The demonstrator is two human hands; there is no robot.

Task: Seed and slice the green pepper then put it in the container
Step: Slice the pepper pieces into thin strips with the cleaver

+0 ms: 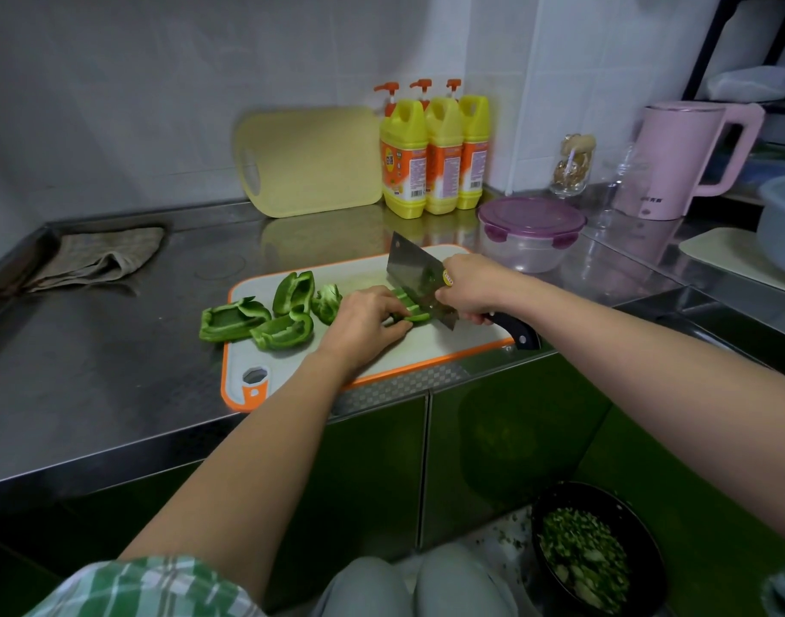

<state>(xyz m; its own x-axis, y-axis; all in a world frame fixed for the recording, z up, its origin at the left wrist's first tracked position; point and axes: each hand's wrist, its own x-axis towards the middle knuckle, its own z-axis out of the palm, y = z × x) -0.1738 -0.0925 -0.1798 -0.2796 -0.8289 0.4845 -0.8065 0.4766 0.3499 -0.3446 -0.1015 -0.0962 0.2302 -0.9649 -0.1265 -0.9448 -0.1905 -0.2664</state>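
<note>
Beyond the knees [408,581], the left hand [368,325] held the pepper [410,314] on the board [430,347] with curled fingers [395,331]; the right hand [470,287] gripped the cleaver [415,276]. Light, crisp, glossy-skinned, it would probably slip: better pinned skin-down.

Nothing legible; round yellow sticker [447,278] with red print on the cleaver [410,271] blade, touching the right hand [473,287] fingers, too small to read; orange barcode labels [404,169] on three yellow bottles [408,122], well beyond the fingers, blurred; dark logo [652,199] low on the pink kettle [675,144], unreadable
</note>
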